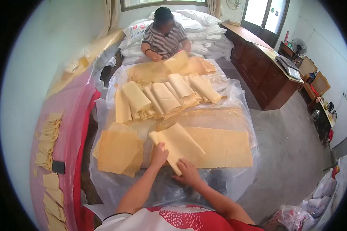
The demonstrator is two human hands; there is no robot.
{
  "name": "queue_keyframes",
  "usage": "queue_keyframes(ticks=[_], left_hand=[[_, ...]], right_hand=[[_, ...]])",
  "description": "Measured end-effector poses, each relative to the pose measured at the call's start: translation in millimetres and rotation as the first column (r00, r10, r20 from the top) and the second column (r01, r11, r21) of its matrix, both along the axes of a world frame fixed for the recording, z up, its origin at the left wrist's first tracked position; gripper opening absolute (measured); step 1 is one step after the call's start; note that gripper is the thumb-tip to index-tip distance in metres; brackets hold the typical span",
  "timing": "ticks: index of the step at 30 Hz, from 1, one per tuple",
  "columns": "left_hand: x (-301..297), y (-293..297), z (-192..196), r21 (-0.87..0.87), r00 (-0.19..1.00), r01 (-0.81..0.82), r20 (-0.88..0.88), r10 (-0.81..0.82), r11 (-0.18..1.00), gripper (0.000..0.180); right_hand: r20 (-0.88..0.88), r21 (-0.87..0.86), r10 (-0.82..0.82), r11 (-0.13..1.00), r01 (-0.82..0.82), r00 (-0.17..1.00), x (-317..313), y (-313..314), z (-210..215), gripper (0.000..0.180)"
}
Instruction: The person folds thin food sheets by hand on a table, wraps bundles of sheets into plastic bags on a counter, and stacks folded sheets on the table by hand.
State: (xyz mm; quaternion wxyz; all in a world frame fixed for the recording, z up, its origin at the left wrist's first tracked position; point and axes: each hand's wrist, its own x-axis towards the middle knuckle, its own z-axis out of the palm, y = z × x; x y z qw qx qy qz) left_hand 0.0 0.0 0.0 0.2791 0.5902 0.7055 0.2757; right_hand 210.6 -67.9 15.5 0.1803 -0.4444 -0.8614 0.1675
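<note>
1. The left hand (158,151) lies flat on the near end of a folded yellow sheet (177,144), fingers spread and pressing; it clasps nothing.
2. The right hand (187,172) rests, fingers open, on the lower corner of the same folded sheet, pinning it rather than gripping it.
3. That sheet lies aslant on the clear plastic cover (235,96) of the table, overlapping a wide flat sheet (223,148) to its right, with a loose stack of flat sheets (117,150) just to its left.
4. By the look of it, the fold is being pressed flat; the next move calls for a firm hold on both ends so the layers stay aligned.
5. Farther off, a row of folded bundles (162,98) lies side by side across the middle of the table.
6. At the far end a seated person (164,36) handles another sheet (176,61), with white sacks behind.
</note>
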Motion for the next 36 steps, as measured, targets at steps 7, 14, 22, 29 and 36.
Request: queue_keyframes(ticks=[7, 14, 22, 29, 36], left_hand=[[37.5, -47.2, 94.2, 0.148, 0.919, 0.094, 0.367, -0.142, 0.985, 0.056], [42.7, 8.2, 58.6, 0.286, 0.757, 0.595, -0.513, -0.405, 0.751, 0.054], [35.9, 33.7, 21.9, 0.076, 0.69, 0.581, -0.574, -0.442, 0.81, 0.074], [34.6, 37.8, 13.6, 0.096, 0.737, 0.478, -0.584, -0.339, 0.873, 0.093], [45.2, 35.3, -7.7, 0.252, 0.793, 0.333, -0.597, -0.125, 0.909, 0.068]], right_hand=[[-0.483, -0.684, -0.731, 0.659, 0.314, 0.481, 21.3, 34.6, -41.4, 0.026], [-0.322, -0.744, -0.682, 0.611, 0.27, 0.657, 43.2, 97.8, -78.3, 0.028], [-0.168, -0.68, -0.699, 0.593, 0.432, 0.695, 43.4, 87.8, -48.4, 0.036], [0.033, 0.363, -0.454, 0.836, 0.412, 0.891, 32.8, 82.0, -7.0, 0.045], [0.146, 0.165, -0.415, 0.905, 0.392, 0.898, 31.1, 89.8, -6.5, 0.029]])
